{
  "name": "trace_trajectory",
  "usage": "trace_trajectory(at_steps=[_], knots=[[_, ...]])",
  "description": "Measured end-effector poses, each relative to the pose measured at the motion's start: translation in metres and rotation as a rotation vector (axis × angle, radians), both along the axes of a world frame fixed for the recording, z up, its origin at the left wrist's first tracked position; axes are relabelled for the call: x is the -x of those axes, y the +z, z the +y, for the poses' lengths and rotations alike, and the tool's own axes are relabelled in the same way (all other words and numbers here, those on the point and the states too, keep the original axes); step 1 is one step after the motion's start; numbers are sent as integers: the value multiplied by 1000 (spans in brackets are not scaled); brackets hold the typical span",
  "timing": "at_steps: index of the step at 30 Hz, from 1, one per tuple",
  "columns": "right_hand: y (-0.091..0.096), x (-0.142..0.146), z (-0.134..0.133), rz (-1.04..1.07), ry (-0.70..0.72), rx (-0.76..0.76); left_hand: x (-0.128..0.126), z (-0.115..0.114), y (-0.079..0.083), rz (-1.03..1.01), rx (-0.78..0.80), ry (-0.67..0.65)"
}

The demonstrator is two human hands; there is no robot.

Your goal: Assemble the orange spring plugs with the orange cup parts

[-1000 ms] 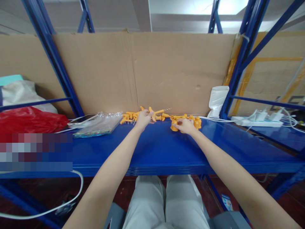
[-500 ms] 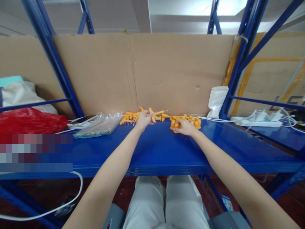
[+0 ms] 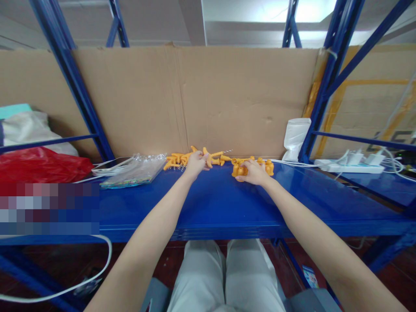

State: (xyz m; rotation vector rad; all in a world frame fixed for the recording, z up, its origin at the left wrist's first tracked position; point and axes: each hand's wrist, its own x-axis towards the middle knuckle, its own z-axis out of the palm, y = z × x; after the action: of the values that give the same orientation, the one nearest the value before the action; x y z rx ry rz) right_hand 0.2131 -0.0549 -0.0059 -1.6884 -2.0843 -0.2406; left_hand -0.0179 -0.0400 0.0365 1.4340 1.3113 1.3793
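Both my arms reach forward over a blue metal shelf [image 3: 221, 203] to its back edge. My left hand [image 3: 195, 164] is closed in a pinch on a forked orange plastic piece [image 3: 211, 156] at the edge of a loose pile of orange pieces [image 3: 177, 159]. My right hand [image 3: 255, 171] lies curled over a cluster of upright orange plastic parts [image 3: 268, 167], fingers pressed on them. A small metal spring [image 3: 228, 151] lies between the two groups.
A clear plastic bag [image 3: 134, 170] with small items lies left of the orange pile, over white cables. A red bag [image 3: 39, 167] sits far left. A white pouch [image 3: 295, 136] leans on the blue upright; a white power strip [image 3: 349, 165] lies right. Cardboard backs the shelf.
My right hand slid slightly back onto the orange cluster, and the part near its fingers joined the group. My left hand barely moved.
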Motion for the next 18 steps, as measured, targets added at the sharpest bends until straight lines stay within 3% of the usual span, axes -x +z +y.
trace_trajectory(at_steps=[9,18], knots=[[-1,-2,3,-33,9,31,5,1,2,-146,25,114],[1,-5,2,-74,2,7,17,7,5,-438,105,102]])
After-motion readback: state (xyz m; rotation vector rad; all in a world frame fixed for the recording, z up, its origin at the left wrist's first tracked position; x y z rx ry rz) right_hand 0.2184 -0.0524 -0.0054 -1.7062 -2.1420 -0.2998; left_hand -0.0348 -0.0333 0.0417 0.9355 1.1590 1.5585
